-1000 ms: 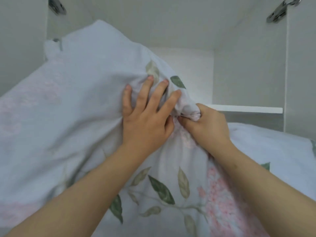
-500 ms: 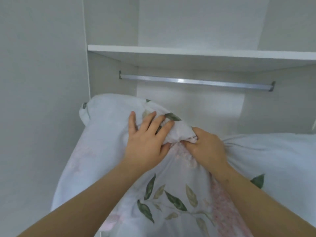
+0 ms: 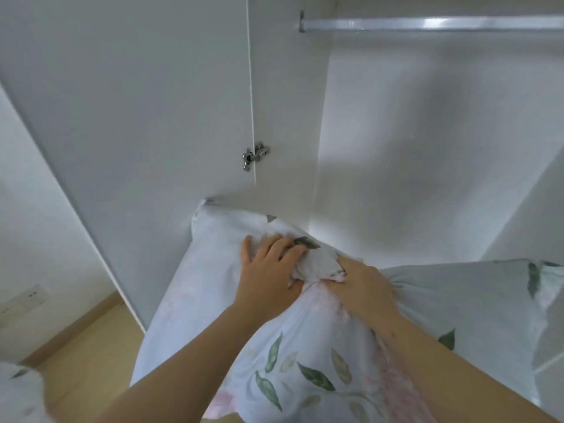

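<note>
A bulky pale blue quilt (image 3: 198,300) printed with green leaves and pink flowers fills the lower middle, held in front of an open white wardrobe. My left hand (image 3: 268,273) clutches a bunched fold of the fabric near its top. My right hand (image 3: 360,288) grips the same bunch from the right, knuckles up, thumb hidden in the cloth. The quilt's far left corner touches the wardrobe's left side panel.
The wardrobe's open door (image 3: 137,117) stands at left with a metal hinge (image 3: 254,155). A metal hanging rail (image 3: 427,24) runs across the top right. Wooden floor (image 3: 91,346) shows at lower left, with another white cloth (image 3: 18,392) in the bottom corner.
The quilt and both hands have sunk lower against the wardrobe: the shelf has left the view and the rail now sits at the top edge. Both grips are unchanged.
</note>
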The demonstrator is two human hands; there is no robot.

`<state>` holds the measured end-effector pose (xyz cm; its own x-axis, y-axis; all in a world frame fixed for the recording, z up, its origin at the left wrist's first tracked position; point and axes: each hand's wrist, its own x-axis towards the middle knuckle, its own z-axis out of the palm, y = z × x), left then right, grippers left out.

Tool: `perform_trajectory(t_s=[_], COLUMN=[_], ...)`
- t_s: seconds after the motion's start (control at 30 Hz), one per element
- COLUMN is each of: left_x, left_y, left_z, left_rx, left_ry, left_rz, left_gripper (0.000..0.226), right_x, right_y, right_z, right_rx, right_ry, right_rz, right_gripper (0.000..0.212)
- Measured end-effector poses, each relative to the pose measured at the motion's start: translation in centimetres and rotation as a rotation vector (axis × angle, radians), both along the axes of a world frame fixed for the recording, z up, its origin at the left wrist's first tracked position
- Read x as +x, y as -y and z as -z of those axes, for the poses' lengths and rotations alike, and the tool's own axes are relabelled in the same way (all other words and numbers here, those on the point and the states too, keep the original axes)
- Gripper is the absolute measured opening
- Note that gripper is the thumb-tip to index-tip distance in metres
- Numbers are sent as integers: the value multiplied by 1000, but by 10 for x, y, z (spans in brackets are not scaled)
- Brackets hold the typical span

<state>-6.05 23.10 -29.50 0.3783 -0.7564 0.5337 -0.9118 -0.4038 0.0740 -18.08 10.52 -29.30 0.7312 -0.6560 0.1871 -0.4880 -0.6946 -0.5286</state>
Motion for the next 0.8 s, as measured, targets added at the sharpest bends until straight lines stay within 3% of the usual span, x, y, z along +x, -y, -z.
perform_trajectory(t_s=[0.07, 0.2, 0.33, 0.4, 0.47, 0.6, 0.7, 0.8], left_x=[6, 16, 24, 32, 38, 66, 92, 112], left_y=[-23, -66, -97, -112, -127, -148, -150, -148], left_z=[16, 47, 63, 74, 77, 76, 65, 58], left_rx=[38, 131, 298, 281, 80, -493, -721, -769], left_ry=[-65, -207, -374, -452, -595, -882, -1040, -1194], left_rz=[-33, -184, -289, -308, -361, -706, -919, -956], left_gripper=[45, 51, 53, 49, 38, 23, 42, 65], right_x=[10, 29, 46, 52, 57, 70, 80, 87], right_y=[-14, -45, -69, -76, -82, -96, -101, -102], right_z=[18, 45, 71, 81, 87, 89, 88, 90], right_rx=[4, -8, -7, 15, 16, -9, -2, 10], right_ry=[-106, -230, -281, -306, -351, -381, -383, -385], right_rz=[-73, -225, -370, -433, -495, -584, -604, -613], right_gripper=[23, 41, 36, 32, 37, 35, 36, 43])
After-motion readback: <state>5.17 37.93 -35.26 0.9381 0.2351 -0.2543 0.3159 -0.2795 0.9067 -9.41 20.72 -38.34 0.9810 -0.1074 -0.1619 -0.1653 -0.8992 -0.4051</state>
